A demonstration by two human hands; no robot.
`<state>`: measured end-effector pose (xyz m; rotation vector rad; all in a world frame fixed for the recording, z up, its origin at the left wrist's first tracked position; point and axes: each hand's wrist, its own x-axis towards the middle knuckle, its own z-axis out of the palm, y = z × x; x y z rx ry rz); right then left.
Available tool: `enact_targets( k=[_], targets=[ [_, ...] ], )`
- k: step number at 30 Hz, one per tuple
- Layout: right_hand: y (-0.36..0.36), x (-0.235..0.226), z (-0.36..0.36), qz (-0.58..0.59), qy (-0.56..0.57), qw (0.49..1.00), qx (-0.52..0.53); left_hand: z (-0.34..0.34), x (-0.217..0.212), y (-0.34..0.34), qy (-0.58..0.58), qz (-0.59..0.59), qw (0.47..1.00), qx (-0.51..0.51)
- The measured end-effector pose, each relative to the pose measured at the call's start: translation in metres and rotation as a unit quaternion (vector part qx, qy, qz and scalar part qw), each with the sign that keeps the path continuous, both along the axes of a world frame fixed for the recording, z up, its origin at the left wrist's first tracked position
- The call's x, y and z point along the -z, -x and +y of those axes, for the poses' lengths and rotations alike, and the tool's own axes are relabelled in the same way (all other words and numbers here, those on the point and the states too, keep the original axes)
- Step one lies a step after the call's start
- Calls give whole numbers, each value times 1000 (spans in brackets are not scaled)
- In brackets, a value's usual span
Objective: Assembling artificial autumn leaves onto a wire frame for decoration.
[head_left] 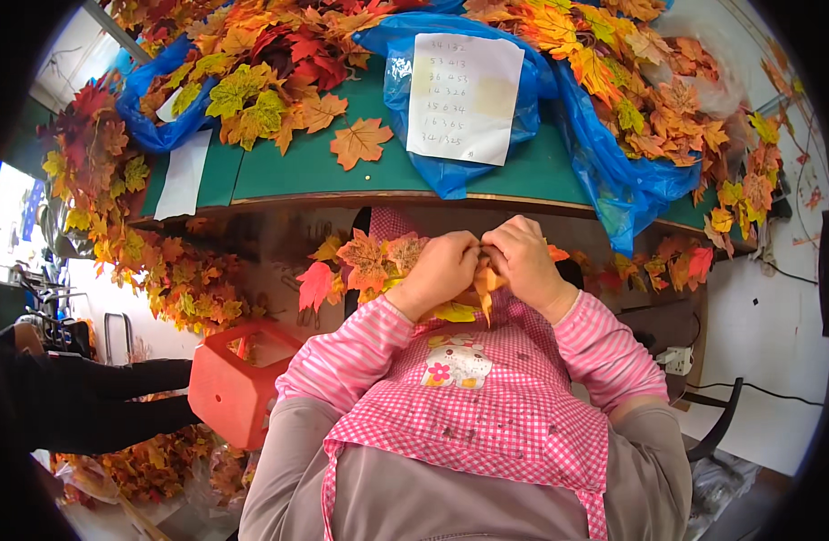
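Note:
Both hands meet above my lap, just in front of the green table's edge. My left hand (440, 270) is closed with its fingertips pinched together, and my right hand (528, 267) pinches right beside it. Between them an orange artificial maple leaf (486, 287) hangs down from the fingers. More artificial maple leaves (368, 259), orange, red and yellow, spread out to the left of my left hand, apparently on the same garland. A yellow leaf (454, 312) shows below the hands. The stem at the fingertips is hidden by the fingers.
The green table (288, 167) carries heaped leaf garlands (311, 54), blue plastic bags (604, 171) and a handwritten paper sheet (464, 99). A red plastic stool (239, 383) stands at my left, near a person's dark-clothed legs (117, 397). Garlands hang off both table ends.

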<state>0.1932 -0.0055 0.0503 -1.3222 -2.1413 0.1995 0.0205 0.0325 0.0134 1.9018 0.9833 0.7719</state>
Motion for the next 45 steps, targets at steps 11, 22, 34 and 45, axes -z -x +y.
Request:
enact_targets(
  k=[11,22,34,45],
  targets=[
    [2,-2,-34,168,53,983,46,4,-2,15,278,-64,958,27],
    [-26,-7,1,337,400,847,-97,-2,-51,49,-157,24,987,39],
    [-6,-30,18,338,268,899,-74,-6,-65,47,-90,35,993,-64],
    [-13,-20,9,288,335,897,-24,-14,-53,34,-134,-19,989,-56]
  ],
)
